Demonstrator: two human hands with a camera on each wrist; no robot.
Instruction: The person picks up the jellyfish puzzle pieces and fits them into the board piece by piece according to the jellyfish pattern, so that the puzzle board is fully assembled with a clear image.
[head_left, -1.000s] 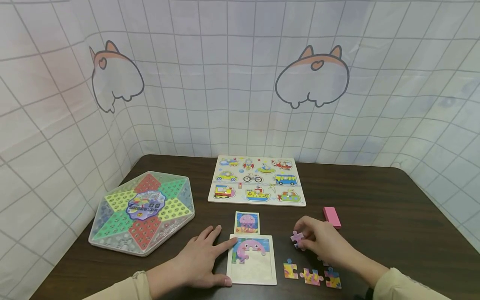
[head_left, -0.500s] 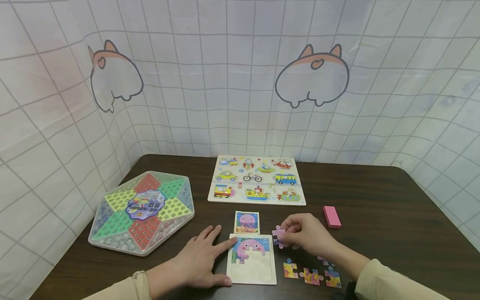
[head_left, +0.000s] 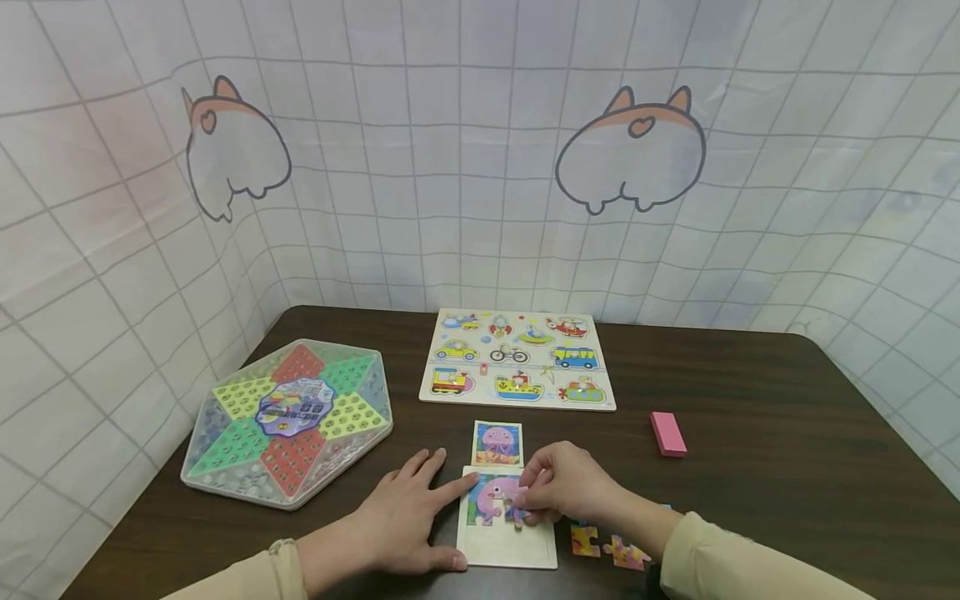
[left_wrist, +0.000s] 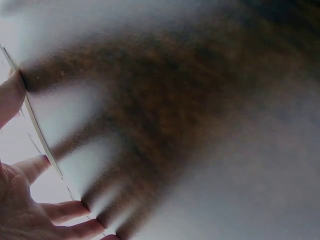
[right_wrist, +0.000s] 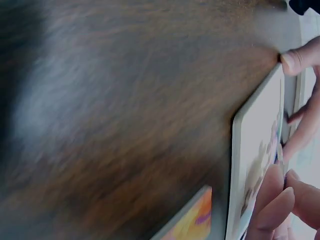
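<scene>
A white-framed puzzle tray point(head_left: 507, 553) lies before me with part of a pink jellyfish picture in its upper half. Fingers spread, my left hand point(head_left: 405, 517) rests at the tray's left side, index fingertip on the upper left corner and thumb by the lower left one. My right hand point(head_left: 566, 483) pinches a pink and purple puzzle piece point(head_left: 516, 513) over the right part of the picture. In the right wrist view the pinching fingertips sit close above the tray point(right_wrist: 255, 135). Loose yellow-pink pieces point(head_left: 627, 553) lie right of the tray, partly hidden by the right forearm.
A small jellyfish picture card point(head_left: 497, 443) touches the tray's far edge. Behind it lies a vehicle puzzle board point(head_left: 517, 358). A hexagonal game box point(head_left: 288, 425) stands at the left, a pink block point(head_left: 668, 434) at the right. A gridded curtain point(head_left: 450, 167) surrounds the table.
The right hand has carried the pinched puzzle piece leftward, from above the table to over the tray. The left hand has stayed in place. The view has shifted slightly.
</scene>
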